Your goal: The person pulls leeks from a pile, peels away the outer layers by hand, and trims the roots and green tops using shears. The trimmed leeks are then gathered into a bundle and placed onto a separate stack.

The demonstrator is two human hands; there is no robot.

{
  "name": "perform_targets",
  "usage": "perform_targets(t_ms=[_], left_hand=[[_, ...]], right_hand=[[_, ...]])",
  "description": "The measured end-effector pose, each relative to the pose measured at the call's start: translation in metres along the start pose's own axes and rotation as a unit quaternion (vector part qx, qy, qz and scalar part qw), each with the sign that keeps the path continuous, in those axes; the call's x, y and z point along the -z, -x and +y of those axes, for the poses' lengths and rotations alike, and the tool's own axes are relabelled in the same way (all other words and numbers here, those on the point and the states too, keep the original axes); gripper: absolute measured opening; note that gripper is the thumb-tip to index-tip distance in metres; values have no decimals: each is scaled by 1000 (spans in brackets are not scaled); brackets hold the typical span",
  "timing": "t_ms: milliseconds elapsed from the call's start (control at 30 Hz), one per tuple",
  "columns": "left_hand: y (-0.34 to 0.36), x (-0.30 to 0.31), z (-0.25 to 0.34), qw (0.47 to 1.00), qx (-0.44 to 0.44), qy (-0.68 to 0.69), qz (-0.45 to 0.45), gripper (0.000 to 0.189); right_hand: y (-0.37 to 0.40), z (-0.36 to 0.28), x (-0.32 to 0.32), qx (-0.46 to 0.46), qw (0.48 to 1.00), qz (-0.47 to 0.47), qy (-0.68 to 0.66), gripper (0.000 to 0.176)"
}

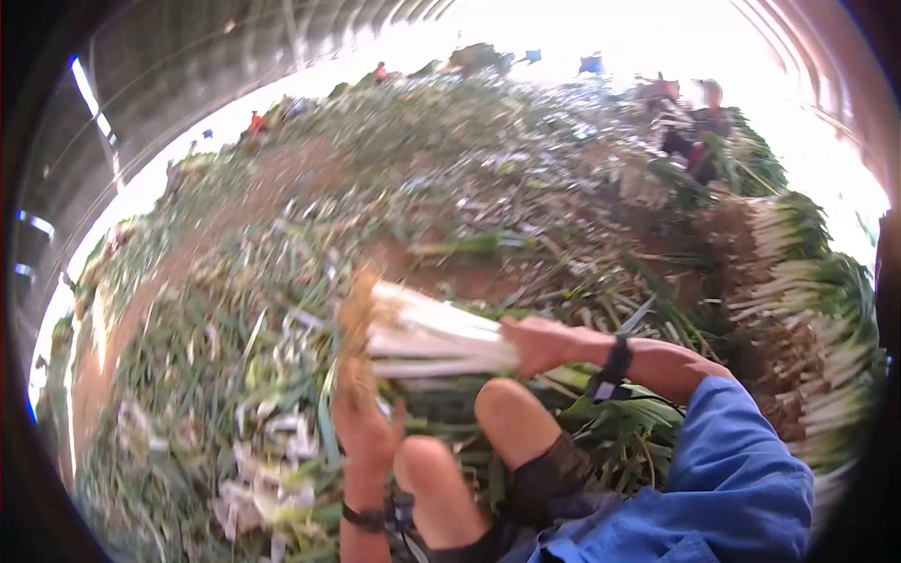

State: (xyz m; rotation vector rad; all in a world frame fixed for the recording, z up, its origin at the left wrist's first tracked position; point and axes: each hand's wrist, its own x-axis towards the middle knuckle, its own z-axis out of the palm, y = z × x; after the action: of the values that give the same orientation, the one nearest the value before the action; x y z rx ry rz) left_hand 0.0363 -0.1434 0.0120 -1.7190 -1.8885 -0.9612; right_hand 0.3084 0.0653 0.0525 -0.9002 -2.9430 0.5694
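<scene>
A bunch of green onions [436,336] with long white stalks lies across the front of my body, its brown roots [357,305] pointing left. My right hand [540,345] is closed around the stalks at the bunch's right end. Just below the roots is my left hand [366,427], blurred, its fingers stretched upward along the root end and the thumb apart. Green leaves [619,422] trail under my right forearm, beside my bent knees [511,422].
Loose leaves and peelings [272,469] cover the ground all around. A long row of green onions [798,281] is stacked along the right, roots inward. Another person [709,122] sits at the back right. A curved tunnel wall [188,84] rises on the left.
</scene>
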Motion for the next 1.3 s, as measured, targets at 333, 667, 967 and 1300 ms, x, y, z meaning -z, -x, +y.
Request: perform_targets(t_ms=[333,667,967,1300], left_hand=[[-138,18,-9,862,31,313,-397,99],[61,-139,21,343,389,716,-467,64],[197,-264,60,244,558,740,-286,43],[255,-320,29,485,512,594,-387,38]], right_hand=[[-38,-29,62,278,937,-57,206,52],[-83,37,-60,400,875,72,261,26],[-53,61,-268,18,993,74,-92,37],[-8,90,-323,-419,757,134,-483,36]])
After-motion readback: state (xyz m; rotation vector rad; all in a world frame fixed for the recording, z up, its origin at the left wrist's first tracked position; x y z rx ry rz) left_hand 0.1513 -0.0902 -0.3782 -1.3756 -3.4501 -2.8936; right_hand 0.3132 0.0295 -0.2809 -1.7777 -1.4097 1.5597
